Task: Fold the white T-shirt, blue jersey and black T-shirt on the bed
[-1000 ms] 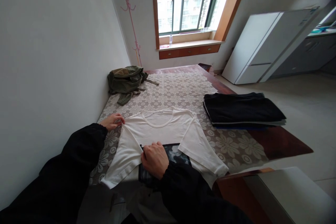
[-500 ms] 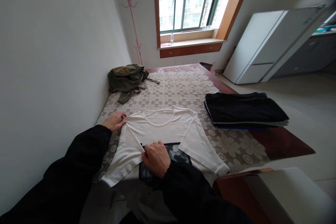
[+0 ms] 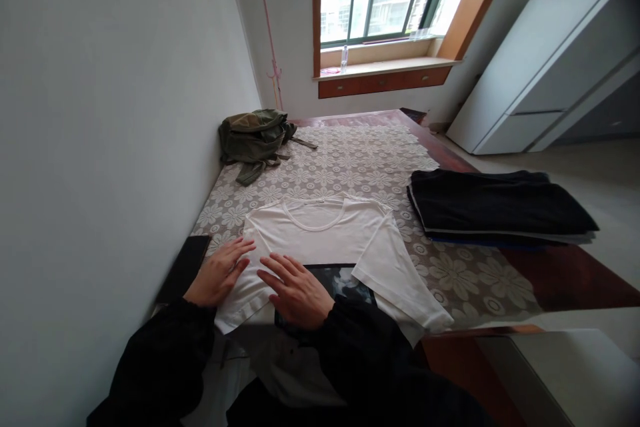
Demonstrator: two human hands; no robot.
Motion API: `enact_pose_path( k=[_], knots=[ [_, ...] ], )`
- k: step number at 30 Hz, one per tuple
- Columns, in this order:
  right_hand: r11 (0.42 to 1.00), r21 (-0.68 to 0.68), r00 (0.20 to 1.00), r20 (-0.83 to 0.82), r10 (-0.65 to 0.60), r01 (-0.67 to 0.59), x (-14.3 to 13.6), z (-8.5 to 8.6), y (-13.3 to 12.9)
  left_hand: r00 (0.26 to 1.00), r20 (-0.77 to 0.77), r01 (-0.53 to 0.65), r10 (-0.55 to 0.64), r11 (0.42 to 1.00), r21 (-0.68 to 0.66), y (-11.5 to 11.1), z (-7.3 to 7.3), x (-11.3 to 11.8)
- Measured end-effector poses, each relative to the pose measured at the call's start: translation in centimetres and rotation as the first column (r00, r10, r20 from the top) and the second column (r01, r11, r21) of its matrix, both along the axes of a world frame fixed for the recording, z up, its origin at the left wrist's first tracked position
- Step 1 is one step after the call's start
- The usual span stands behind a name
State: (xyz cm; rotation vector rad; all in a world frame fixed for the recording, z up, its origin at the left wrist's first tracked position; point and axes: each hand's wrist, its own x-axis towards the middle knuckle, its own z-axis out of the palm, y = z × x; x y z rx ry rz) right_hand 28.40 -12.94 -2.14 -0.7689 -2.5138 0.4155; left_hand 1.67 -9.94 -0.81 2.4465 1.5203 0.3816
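Your left hand (image 3: 220,277) lies flat, palm down, fingers spread and closed on nothing, on the folded-in left sleeve of the white T-shirt (image 3: 320,240). Your right hand (image 3: 297,290) lies just beside it, also flat with fingers spread apart, grasping nothing; it rests where the sleeve edge meets the dark printed panel (image 3: 345,280) on the shirt's front. The two hands sit close together without touching.

The T-shirt lies spread on the lace floral tablecloth (image 3: 350,160), in the lower centre of the frame. Its round neckline points toward the top of the frame, away from you. Its body extends up and to the right of both hands. The other sleeve stretches out toward the lower right, and the hem hangs over the near table edge below your forearms.

A dark flat object (image 3: 183,267) lies at the table's left edge, just left of your left hand; what it is cannot be told. A stack of folded dark garments (image 3: 500,207) sits at the right of the frame, well apart from the shirt. An olive-green backpack (image 3: 255,137) rests on the cloth in the upper centre-left, near the wall.
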Motion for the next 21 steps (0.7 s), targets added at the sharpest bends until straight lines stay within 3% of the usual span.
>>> enact_pose_path(
  k=[4, 6, 8, 11, 14, 18, 21],
  knots=[
    [0.999, -0.051, 0.997, 0.075, -0.006, 0.010, -0.4, -0.7, 0.0, 0.992, -0.124, -0.030, 0.029, 0.999, -0.009, -2.8, -3.2, 0.4],
    [0.998, -0.052, 0.997, 0.070, -0.014, 0.018, -0.5, -0.9, 0.0, 0.987, -0.158, -0.036, 0.031, 0.999, -0.031, -3.2, -3.6, 0.0],
    [0.999, -0.040, 0.998, 0.056, -0.015, 0.017, -0.5, -0.8, -0.1, 0.986, -0.168, -0.009, -0.007, 0.996, -0.090, -2.8, -3.1, -0.7],
    [0.999, -0.036, 0.999, 0.051, -0.010, 0.012, -0.5, -0.7, -0.1, 0.988, -0.152, 0.011, -0.025, 0.996, -0.093, -0.8, -1.7, -1.4],
    [0.999, -0.049, 0.998, 0.059, -0.002, 0.005, -0.4, -0.5, -0.1, 0.988, -0.151, -0.048, 0.044, 0.999, -0.024, 2.5, -1.0, -0.7],
    [0.999, -0.044, 0.998, 0.056, 0.006, -0.004, -0.3, -0.3, -0.2, 0.971, -0.195, -0.146, 0.142, 0.989, -0.009, 6.2, -2.3, 1.3],
    [0.999, -0.016, 0.998, 0.041, 0.046, -0.045, -0.1, -0.2, -0.2, 0.962, -0.196, -0.180, 0.193, 0.980, 0.081, 7.2, -4.0, 2.1]
  ],
)
